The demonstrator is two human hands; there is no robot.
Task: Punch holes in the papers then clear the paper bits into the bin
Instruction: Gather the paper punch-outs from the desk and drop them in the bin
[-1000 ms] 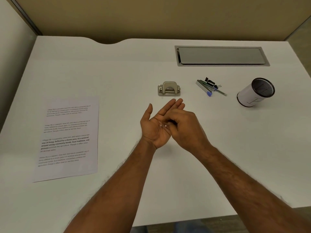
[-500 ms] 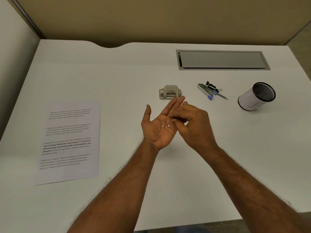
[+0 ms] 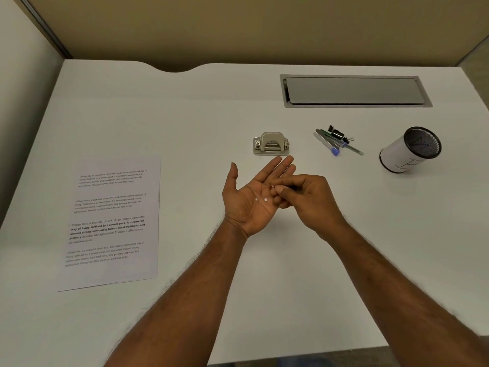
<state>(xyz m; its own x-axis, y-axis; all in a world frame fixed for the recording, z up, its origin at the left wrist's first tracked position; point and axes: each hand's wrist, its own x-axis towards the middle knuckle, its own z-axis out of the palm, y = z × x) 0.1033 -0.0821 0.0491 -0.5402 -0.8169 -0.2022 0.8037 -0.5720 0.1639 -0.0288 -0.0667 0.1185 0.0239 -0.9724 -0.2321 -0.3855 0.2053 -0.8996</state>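
Note:
My left hand (image 3: pixel 251 200) lies palm up and flat above the white desk, and two small white paper bits (image 3: pixel 261 199) rest on the palm. My right hand (image 3: pixel 307 202) is beside it, its curled fingertips pinching a third paper bit (image 3: pixel 272 186) at the base of the left fingers. The silver hole punch (image 3: pixel 271 144) sits just beyond the left fingertips. A stack of printed papers (image 3: pixel 113 221) lies at the left. The bin (image 3: pixel 410 151), a white cylinder with a black mesh inside, stands tilted at the right.
A small pile of pens and a black binder clip (image 3: pixel 337 143) lies between the punch and the bin. A grey cable flap (image 3: pixel 354 90) is set into the desk (image 3: pixel 185 115) at the back right. Partition walls close the back and left.
My right hand slid from over the left palm toward the left fingers, uncovering the two bits on the palm. A third bit now shows at its fingertips. The view shifted slightly.

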